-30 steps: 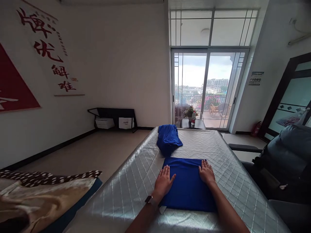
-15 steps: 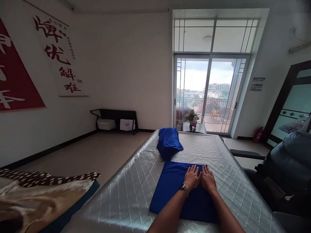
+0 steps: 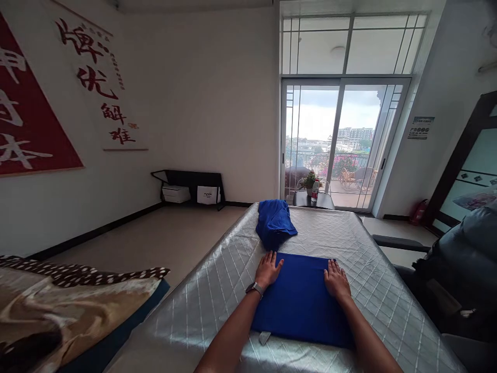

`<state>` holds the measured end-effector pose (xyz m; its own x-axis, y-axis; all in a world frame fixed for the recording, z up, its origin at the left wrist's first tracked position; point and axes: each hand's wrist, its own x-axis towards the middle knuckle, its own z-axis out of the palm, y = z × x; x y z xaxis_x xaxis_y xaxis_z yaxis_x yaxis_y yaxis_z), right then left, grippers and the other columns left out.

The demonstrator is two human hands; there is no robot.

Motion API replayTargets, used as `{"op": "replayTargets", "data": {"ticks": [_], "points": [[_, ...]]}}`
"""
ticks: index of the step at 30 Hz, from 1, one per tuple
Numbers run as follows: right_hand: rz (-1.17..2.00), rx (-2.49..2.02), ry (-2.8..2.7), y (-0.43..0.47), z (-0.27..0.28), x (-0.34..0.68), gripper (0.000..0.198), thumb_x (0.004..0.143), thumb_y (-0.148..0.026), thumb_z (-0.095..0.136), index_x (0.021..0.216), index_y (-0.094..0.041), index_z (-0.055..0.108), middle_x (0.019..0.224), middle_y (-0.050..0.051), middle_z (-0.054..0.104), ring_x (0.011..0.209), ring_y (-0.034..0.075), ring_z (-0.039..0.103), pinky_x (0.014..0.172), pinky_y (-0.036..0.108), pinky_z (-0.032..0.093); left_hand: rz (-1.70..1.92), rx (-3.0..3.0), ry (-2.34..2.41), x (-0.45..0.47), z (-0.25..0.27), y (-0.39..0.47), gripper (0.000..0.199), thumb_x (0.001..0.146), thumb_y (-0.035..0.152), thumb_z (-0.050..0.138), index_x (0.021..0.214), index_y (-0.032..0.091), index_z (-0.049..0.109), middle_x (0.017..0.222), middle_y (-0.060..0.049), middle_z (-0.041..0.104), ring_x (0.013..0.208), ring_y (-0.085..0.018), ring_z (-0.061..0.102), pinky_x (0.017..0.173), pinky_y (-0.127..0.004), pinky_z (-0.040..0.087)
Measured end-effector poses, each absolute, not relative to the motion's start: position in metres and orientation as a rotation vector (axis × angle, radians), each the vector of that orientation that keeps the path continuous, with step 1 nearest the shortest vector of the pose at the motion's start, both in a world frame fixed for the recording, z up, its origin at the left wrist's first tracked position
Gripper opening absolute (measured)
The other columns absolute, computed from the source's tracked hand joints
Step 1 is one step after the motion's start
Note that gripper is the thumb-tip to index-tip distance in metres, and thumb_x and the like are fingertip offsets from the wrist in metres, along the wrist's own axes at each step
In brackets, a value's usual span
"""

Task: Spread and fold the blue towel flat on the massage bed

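Note:
A blue cloth (image 3: 301, 298), folded into a flat rectangle, lies on the table with the silver quilted cover (image 3: 205, 295). My left hand (image 3: 267, 270), a watch on its wrist, rests flat at the cloth's far left corner with the fingers stretched out. At the far right corner my right hand (image 3: 337, 278) lies flat, its fingers extended. A small pale tag (image 3: 264, 338) sticks out from the cloth's near left edge. Just beyond the folded piece sits a crumpled blue cloth (image 3: 275, 223), touched by neither hand.
To the left is a surface draped with a brown and tan patterned blanket (image 3: 116, 305). Dark bags (image 3: 462, 259) stand at the right edge. Behind the table, a small black table (image 3: 301, 199) holds a plant and a bottle. A black bench (image 3: 190, 181) stands by the wall.
My hands have moved apart from the cloth's far middle. The left has slid to the left corner, the right slightly rightward. The pale tag now shows. The view has shifted slightly.

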<state>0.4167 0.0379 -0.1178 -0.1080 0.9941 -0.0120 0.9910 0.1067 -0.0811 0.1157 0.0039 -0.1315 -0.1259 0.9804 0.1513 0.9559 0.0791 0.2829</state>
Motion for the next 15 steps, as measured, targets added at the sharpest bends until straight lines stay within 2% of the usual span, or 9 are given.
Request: {"op": "replayTargets", "data": {"ticks": [4, 10, 15], "points": [[0.089, -2.084, -2.322, 0.038, -0.115, 0.415, 0.066, 0.101, -0.037, 0.018, 0.161, -0.010, 0.021, 0.168, 0.009, 0.014, 0.156, 0.020, 0.011, 0.124, 0.042, 0.008, 0.482, 1.994, 2.279, 0.109, -0.133, 0.006, 0.070, 0.103, 0.055, 0.013, 0.161, 0.016, 0.021, 0.163, -0.013, 0.035, 0.150, -0.026, 0.033, 0.122, -0.044, 0.027], [0.076, -2.060, -2.389, 0.047, -0.107, 0.417, 0.065, 0.099, -0.035, 0.022, 0.159, -0.009, 0.027, 0.166, 0.009, 0.022, 0.155, 0.021, 0.014, 0.125, 0.044, 0.006, 0.481, 2.013, 2.286, 0.108, -0.129, 0.005, 0.077, 0.101, 0.061, 0.014, 0.156, 0.011, 0.036, 0.161, -0.016, 0.036, 0.151, -0.029, 0.030, 0.123, -0.046, 0.022], [0.079, -2.036, -2.398, 0.051, -0.108, 0.421, 0.065, 0.101, -0.035, 0.018, 0.160, -0.008, 0.023, 0.167, 0.007, 0.020, 0.155, 0.018, 0.012, 0.124, 0.037, 0.013, 0.469, 2.036, 2.284, 0.106, -0.127, 0.003, 0.079, 0.101, 0.060, 0.013, 0.154, 0.006, 0.037, 0.161, -0.018, 0.035, 0.151, -0.027, 0.030, 0.123, -0.043, 0.022]]}}
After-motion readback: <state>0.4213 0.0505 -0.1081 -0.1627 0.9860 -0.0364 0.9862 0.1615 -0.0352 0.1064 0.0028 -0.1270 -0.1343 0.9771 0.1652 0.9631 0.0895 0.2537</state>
